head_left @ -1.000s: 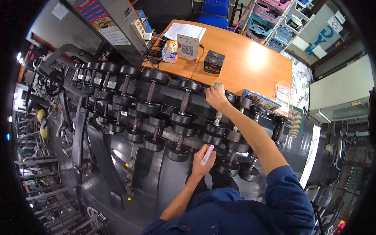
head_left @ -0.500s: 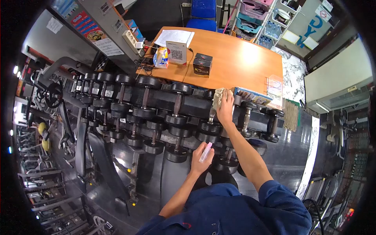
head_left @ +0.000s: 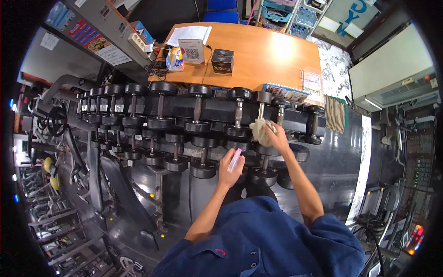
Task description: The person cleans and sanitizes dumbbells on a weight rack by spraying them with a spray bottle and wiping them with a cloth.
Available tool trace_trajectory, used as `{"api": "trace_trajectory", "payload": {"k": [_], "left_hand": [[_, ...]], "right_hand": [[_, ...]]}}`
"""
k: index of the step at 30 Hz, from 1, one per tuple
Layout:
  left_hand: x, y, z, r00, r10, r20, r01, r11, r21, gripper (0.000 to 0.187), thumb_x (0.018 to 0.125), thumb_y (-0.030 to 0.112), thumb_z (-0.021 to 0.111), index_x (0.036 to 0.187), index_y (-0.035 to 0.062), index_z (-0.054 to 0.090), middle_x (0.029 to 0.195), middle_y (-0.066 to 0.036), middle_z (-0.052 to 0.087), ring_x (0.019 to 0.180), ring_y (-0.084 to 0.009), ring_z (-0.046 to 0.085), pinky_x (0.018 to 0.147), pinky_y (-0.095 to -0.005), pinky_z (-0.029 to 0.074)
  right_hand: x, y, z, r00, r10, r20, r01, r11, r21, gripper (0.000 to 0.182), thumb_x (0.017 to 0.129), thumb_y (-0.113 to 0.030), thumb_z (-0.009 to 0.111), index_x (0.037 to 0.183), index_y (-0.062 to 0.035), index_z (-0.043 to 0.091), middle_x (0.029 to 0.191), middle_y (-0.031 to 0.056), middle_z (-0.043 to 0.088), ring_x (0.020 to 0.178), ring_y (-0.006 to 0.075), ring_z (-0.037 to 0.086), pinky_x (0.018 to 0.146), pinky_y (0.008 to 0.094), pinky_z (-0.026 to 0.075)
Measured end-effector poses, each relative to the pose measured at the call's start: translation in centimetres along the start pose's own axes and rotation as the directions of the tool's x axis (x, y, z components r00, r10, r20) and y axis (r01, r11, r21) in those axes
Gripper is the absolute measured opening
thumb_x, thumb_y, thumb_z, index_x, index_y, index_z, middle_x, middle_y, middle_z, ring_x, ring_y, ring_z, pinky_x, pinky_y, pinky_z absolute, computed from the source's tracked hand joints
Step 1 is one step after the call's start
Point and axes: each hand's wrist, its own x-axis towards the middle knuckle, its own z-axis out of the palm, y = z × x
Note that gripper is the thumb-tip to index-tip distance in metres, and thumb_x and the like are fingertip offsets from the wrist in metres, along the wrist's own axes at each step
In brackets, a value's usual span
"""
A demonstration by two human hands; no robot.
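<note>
My right hand (head_left: 278, 139) is closed around a crumpled cream cloth (head_left: 261, 131). The cloth rests over the near end of a dumbbell (head_left: 261, 111) with a shiny metal handle, hiding part of that end. Lower and to the left, my left hand (head_left: 227, 171) grips a small clear bottle (head_left: 234, 161) with a pink top, held tilted in front of the rack's lower row. Just left of the cloth is another dumbbell (head_left: 238, 114), with round black heads. A further metal-handled dumbbell (head_left: 280, 113) lies to the right.
A two-tier rack (head_left: 177, 108) of black dumbbells runs across the view. Behind it stands an orange desk (head_left: 263, 55) with a black box (head_left: 223, 62), a QR-code sign (head_left: 192, 51) and a spiral calendar (head_left: 285, 92). A padded bench (head_left: 124, 194) is at lower left.
My right hand has drawn the cloth back from the dumbbell's far end to its near end. My left hand still grips the bottle. The whole view has shifted slightly.
</note>
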Motion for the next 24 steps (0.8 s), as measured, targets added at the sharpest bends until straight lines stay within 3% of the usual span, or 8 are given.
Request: {"api": "trace_trajectory", "payload": {"k": [2, 6, 11, 14, 16, 17, 21, 24], "left_hand": [[0.0, 0.0, -0.2, 1.000, 0.019, 0.005, -0.019, 0.999, 0.042, 0.026, 0.105, 0.018, 0.074, 0.093, 0.0051, 0.056, 0.072, -0.002, 0.056, 0.059, -0.0097, 0.059, 0.050, -0.0325, 0.049], [-0.2, 0.3, -0.2, 0.999, -0.035, 0.025, 0.033, 0.998, 0.055, 0.027, 0.105, 0.020, 0.073, 0.091, 0.0049, 0.056, 0.072, -0.003, 0.058, 0.058, -0.0110, 0.060, 0.051, -0.0337, 0.050], [-1.0, 0.2, -0.1, 0.999, -0.012, 0.034, 0.009, 0.997, 0.071, 0.028, 0.105, 0.022, 0.073, 0.090, 0.0052, 0.056, 0.070, -0.003, 0.058, 0.057, -0.0121, 0.060, 0.051, -0.0339, 0.050], [-2.0, 0.2, -0.5, 0.999, -0.005, 0.045, 0.000, 0.994, 0.108, 0.013, 0.106, 0.010, 0.069, 0.098, 0.0045, 0.060, 0.078, -0.001, 0.062, 0.056, -0.0085, 0.061, 0.051, -0.0267, 0.050], [-2.7, -0.6, -0.9, 1.000, 0.019, 0.021, -0.022, 0.990, 0.137, 0.014, 0.105, 0.009, 0.070, 0.098, 0.0050, 0.059, 0.079, -0.001, 0.062, 0.055, -0.0082, 0.060, 0.051, -0.0265, 0.049], [-3.2, 0.6, -1.0, 0.999, -0.052, 0.017, 0.051, 0.996, 0.067, 0.015, 0.105, 0.008, 0.070, 0.096, 0.0057, 0.058, 0.078, -0.001, 0.061, 0.055, -0.0079, 0.059, 0.050, -0.0267, 0.048], [-5.0, 0.7, -1.7, 0.997, -0.049, -0.051, 0.054, 0.993, 0.108, 0.019, 0.107, 0.010, 0.071, 0.095, 0.0059, 0.056, 0.076, 0.001, 0.059, 0.055, -0.0076, 0.060, 0.050, -0.0268, 0.048], [-6.1, 0.9, -1.9, 0.990, -0.111, -0.091, 0.109, 0.994, -0.019, 0.020, 0.107, 0.010, 0.071, 0.095, 0.0061, 0.056, 0.076, 0.001, 0.059, 0.055, -0.0074, 0.060, 0.050, -0.0264, 0.047]], "right_hand": [[-4.7, 3.0, 1.4, 0.973, 0.101, -0.207, -0.067, 0.984, 0.164, 0.047, 0.110, -0.038, 0.069, 0.128, 0.0046, 0.074, 0.105, 0.0098, 0.080, 0.095, 0.0148, 0.069, 0.087, 0.0352, 0.056], [-11.4, 2.0, 2.1, 0.934, 0.313, -0.172, -0.275, 0.938, 0.210, 0.042, 0.111, -0.036, 0.069, 0.123, 0.0036, 0.075, 0.103, 0.0106, 0.079, 0.099, 0.0139, 0.068, 0.091, 0.0340, 0.055], [-9.7, -0.8, 5.7, 0.923, -0.172, -0.345, 0.139, 0.983, -0.118, 0.047, 0.108, -0.028, 0.072, 0.143, 0.0019, 0.063, 0.136, 0.0266, 0.063, 0.124, 0.0472, 0.066, 0.107, 0.0488, 0.053], [-6.2, -2.4, 7.5, 0.848, -0.456, -0.270, 0.379, 0.878, -0.293, 0.071, 0.100, -0.019, 0.080, 0.159, 0.0006, 0.046, 0.160, 0.0331, 0.043, 0.142, 0.0559, 0.052, 0.118, 0.0537, 0.049], [-3.8, -1.8, 8.9, 0.883, -0.454, -0.120, 0.402, 0.863, -0.307, 0.085, 0.096, -0.020, 0.084, 0.164, -0.0003, 0.037, 0.165, 0.0345, 0.036, 0.148, 0.0584, 0.045, 0.122, 0.0563, 0.045], [-2.6, -1.0, 9.9, 0.906, -0.421, -0.045, 0.380, 0.854, -0.356, 0.092, 0.095, -0.021, 0.085, 0.167, -0.0024, 0.032, 0.166, 0.0356, 0.034, 0.147, 0.0589, 0.044, 0.123, 0.0583, 0.043], [-0.2, -0.5, 12.1, 0.892, -0.448, 0.065, 0.396, 0.702, -0.592, 0.064, 0.092, -0.049, 0.086, 0.140, -0.0116, 0.066, 0.136, 0.0143, 0.060, 0.123, 0.0397, 0.061, 0.098, 0.0547, 0.051], [0.2, 0.0, 12.0, 0.868, -0.476, 0.138, 0.461, 0.673, -0.578, 0.056, 0.096, -0.039, 0.084, 0.141, -0.0107, 0.066, 0.132, 0.0136, 0.062, 0.119, 0.0376, 0.063, 0.097, 0.0488, 0.054]]}}
